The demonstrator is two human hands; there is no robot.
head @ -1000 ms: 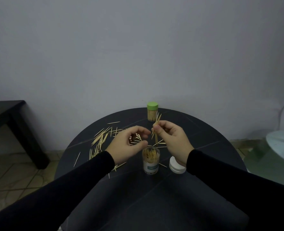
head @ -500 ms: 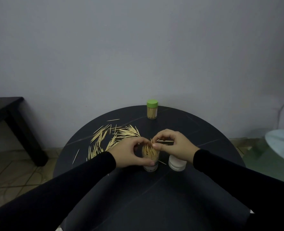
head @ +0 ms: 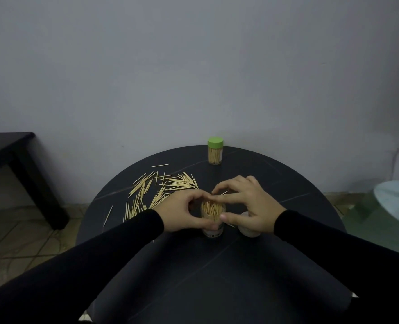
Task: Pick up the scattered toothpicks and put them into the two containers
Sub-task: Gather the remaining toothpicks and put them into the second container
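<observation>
While both hands curl around it, the open container (head: 213, 218) stands upright mid-table, packed with toothpicks. From the head view, the left hand (head: 184, 212) is wrapped on its side, and the right hand (head: 247, 204) has thumb and fingers touching its rim. Loose toothpicks (head: 161, 190) lie scattered left of it on the round black table (head: 194, 265). The green-lidded container (head: 215, 150) sits capped at the far edge; a white lid (head: 248, 231) rests under the right palm.

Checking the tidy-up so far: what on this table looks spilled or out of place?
Loose toothpicks lie scattered across the table, left of the open jar both hands cup. A white lid sits off the jar, under the right hand. The green-capped jar stands upright and closed at the far edge.
</observation>
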